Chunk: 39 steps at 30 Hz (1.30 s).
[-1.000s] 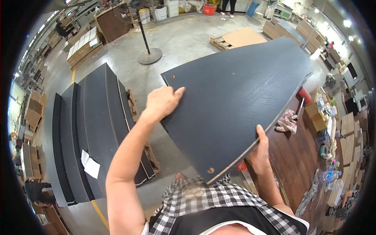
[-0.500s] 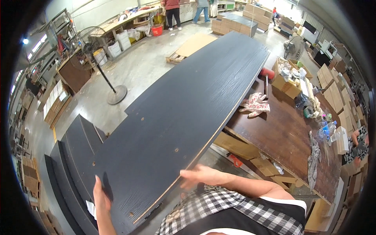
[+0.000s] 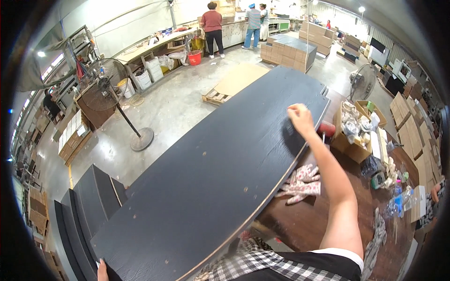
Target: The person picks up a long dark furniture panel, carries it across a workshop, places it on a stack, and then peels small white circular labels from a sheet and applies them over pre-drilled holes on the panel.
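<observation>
Dark board (image 3: 206, 178), long and broad, slants across the view from the lower left to the upper middle, its face up and its right side running over the brown table (image 3: 304, 229). A pale strip shows along the near long edge, and a few small round marks dot the face. The left hand (image 3: 101, 271) is at the lower left, beside the board's near end; only a small part of it shows, so I cannot tell whether it is clamped on the edge. The right hand (image 3: 301, 118) is over the far part of the board, fingers bent inward, with a dark shadow on the surface just beneath; I cannot tell whether they close on anything or touch the face.

On the table, next to the board's edge, lie floral gloves (image 3: 302, 187), and a red cylinder (image 3: 326, 129) sits near the right forearm. Farther right stand a filled cardboard box (image 3: 349, 149) and clear plastic bottles (image 3: 398, 201). To the left, more dark panels (image 3: 77, 225) lie in a stepped stack. Beyond, on the grey floor (image 3: 173, 112), are a standing fan (image 3: 142, 139) and a pallet (image 3: 216, 98) bearing a tan sheet (image 3: 239, 80)
</observation>
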### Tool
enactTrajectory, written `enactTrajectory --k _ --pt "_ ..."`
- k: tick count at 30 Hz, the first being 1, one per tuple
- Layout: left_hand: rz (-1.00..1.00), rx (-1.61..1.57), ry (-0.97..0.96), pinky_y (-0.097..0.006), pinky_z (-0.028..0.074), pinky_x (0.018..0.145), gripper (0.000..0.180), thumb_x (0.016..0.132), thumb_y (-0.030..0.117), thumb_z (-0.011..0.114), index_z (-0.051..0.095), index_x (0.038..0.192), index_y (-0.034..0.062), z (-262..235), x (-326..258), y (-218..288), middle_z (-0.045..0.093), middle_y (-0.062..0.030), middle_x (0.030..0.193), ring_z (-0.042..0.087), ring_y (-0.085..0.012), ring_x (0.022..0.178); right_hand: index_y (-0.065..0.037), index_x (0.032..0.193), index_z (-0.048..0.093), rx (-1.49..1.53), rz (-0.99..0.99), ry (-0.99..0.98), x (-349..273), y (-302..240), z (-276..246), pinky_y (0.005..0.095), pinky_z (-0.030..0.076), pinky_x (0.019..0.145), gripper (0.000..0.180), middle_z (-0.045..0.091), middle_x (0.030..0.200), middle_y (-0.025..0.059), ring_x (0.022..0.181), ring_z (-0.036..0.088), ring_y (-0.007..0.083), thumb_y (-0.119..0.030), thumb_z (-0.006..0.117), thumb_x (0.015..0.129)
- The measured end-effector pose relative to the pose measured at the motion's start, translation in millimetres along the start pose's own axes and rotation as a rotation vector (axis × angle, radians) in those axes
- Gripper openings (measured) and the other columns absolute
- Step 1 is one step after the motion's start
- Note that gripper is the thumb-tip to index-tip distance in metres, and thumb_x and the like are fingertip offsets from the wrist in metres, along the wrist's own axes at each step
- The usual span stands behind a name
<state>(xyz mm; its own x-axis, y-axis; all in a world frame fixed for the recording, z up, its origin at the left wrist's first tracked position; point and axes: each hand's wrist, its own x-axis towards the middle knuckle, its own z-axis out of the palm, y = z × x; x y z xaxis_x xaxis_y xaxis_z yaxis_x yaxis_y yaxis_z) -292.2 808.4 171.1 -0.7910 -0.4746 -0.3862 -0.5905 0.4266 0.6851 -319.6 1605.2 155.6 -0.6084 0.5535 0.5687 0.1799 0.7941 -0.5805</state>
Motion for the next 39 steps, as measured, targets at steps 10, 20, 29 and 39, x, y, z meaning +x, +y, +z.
enactTrajectory --k 10,20,29,39 --pt "-0.087 -0.035 0.155 -0.034 0.035 0.095 0.075 0.085 0.058 0.046 0.043 0.127 -0.0037 3.7 11.4 -1.6 0.050 -0.0142 0.124 0.047 -0.0249 0.112 -0.008 0.125 0.048 -0.680 0.382 -0.120 148.9 181.7 -11.5 0.0412 0.038 0.095 0.057 0.050 0.124 0.0166 0.115 0.048 0.0323 -0.047 0.050 0.083" --pt "-0.142 -0.055 0.220 -0.034 0.036 0.094 0.071 0.086 0.055 0.045 0.044 0.125 -0.0040 -0.5 20.9 -19.7 0.051 -0.0134 0.121 0.048 -0.0239 0.109 -0.004 0.114 0.058 -0.657 0.532 -0.314 186.4 207.4 -10.5 0.0424 0.036 0.097 0.069 0.054 0.118 0.0212 0.115 0.048 0.0351 -0.061 0.031 0.084" --pt "-0.155 -0.099 0.221 -0.033 0.036 0.093 0.067 0.088 0.053 0.044 0.046 0.123 -0.0042 -0.8 23.0 -35.4 0.053 -0.0126 0.119 0.049 -0.0229 0.107 -0.006 0.112 0.060 -0.751 0.545 -0.332 186.5 195.0 -10.0 0.0428 0.037 0.096 0.066 0.056 0.115 0.0218 0.113 0.050 0.0359 -0.060 0.033 0.085" --pt "-0.155 -0.090 0.243 -0.033 0.036 0.092 0.063 0.089 0.050 0.044 0.048 0.120 -0.0044 -1.4 34.2 -31.5 0.054 -0.0118 0.116 0.050 -0.0219 0.105 -0.008 0.112 0.060 -0.628 0.504 -0.330 182.2 205.5 -11.6 0.0423 0.035 0.097 0.065 0.056 0.115 0.0219 0.113 0.049 0.0358 -0.059 0.032 0.085"
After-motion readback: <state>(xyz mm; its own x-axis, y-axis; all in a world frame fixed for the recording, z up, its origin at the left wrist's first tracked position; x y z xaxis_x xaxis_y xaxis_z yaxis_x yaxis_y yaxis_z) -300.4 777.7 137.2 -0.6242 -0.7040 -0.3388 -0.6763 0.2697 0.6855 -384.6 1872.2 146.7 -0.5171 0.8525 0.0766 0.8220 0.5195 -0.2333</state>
